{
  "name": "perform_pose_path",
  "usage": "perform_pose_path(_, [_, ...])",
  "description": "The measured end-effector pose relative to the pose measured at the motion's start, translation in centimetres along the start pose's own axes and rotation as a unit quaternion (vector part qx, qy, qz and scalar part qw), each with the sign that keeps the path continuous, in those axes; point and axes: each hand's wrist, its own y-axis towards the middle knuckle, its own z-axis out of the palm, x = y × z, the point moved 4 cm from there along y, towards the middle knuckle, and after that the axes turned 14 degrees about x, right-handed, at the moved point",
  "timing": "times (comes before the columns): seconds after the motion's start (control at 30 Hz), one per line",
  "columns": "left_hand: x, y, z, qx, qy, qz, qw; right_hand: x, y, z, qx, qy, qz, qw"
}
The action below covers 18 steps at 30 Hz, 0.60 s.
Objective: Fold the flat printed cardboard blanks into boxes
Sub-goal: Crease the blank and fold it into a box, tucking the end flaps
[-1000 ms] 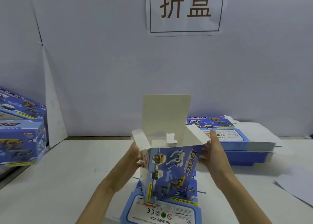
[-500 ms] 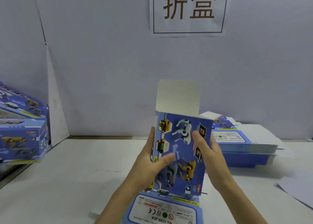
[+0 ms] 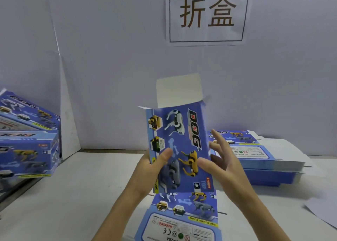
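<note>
Two hands meet at a blue printed cardboard box (image 3: 182, 142), held upright in the air above the white surface (image 3: 73, 186), its dog-picture front panel facing the camera. The left hand (image 3: 151, 167) grips the box's lower left edge, thumb laid across the front panel, the other fingers hidden behind the cardboard. The right hand (image 3: 226, 160) stands at the lower right edge with its fingers (image 3: 218, 140) straight and spread just off the box's side; only its thumb overlaps the front panel, and I cannot tell whether it presses there. A plain white top flap (image 3: 179, 92) stands up from the back of the box. Directly below, a flat blue printed blank (image 3: 182, 217) lies on the surface between the forearms. A stack of flat printed blanks (image 3: 259, 155) sits to the right, beyond the right hand. Folded blue boxes (image 3: 27, 155) are piled at the far left, and a paper sign (image 3: 206, 14) with two large characters hangs on the wall.
</note>
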Motion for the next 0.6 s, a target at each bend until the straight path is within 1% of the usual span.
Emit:
perform_pose_path(0.03, [-0.4, -0.1, 0.0, -0.017, 0.0, 0.018, 1.0, 0.1, 0.0, 0.2, -0.009, -0.005, -0.006, 1.0])
perform_pose_path(0.1, [-1.3, -0.4, 0.3, -0.04, 0.012, 0.046, 0.998, 0.2, 0.0, 0.8, -0.002, -0.025, 0.01, 1.0])
perform_pose_path(0.17, [-2.1, -0.6, 0.6, -0.028, 0.027, 0.05, 0.998, 0.2, -0.2, 1.1, 0.025, -0.056, 0.034, 0.998])
perform_pose_path(0.2, [-2.3, -0.6, 0.4, -0.021, 0.028, 0.043, 0.998, 0.2, -0.2, 1.1, 0.031, -0.045, 0.032, 0.998])
perform_pose_path(0.27, [-2.4, -0.4, -0.1, 0.018, 0.013, 0.015, 1.0, 0.3, -0.1, 1.1, 0.019, 0.002, 0.01, 1.0])
perform_pose_path(0.37, [-2.1, -0.5, -0.8, 0.121, 0.009, -0.07, 0.99, 0.6, 0.1, 1.2, -0.028, 0.037, -0.033, 0.998])
perform_pose_path(0.43, [-2.3, -0.9, -1.5, 0.149, -0.009, -0.093, 0.984, 1.0, 0.1, 1.6, -0.019, 0.041, -0.05, 0.998])
perform_pose_path(0.5, [-2.8, -1.4, -2.7, 0.145, -0.052, -0.09, 0.984, 1.4, 0.0, 2.0, 0.014, 0.034, -0.041, 0.999])
perform_pose_path(0.6, [-2.7, -2.0, -6.1, 0.087, -0.106, -0.123, 0.983, 1.5, -0.1, 2.0, 0.033, -0.012, -0.02, 0.999])
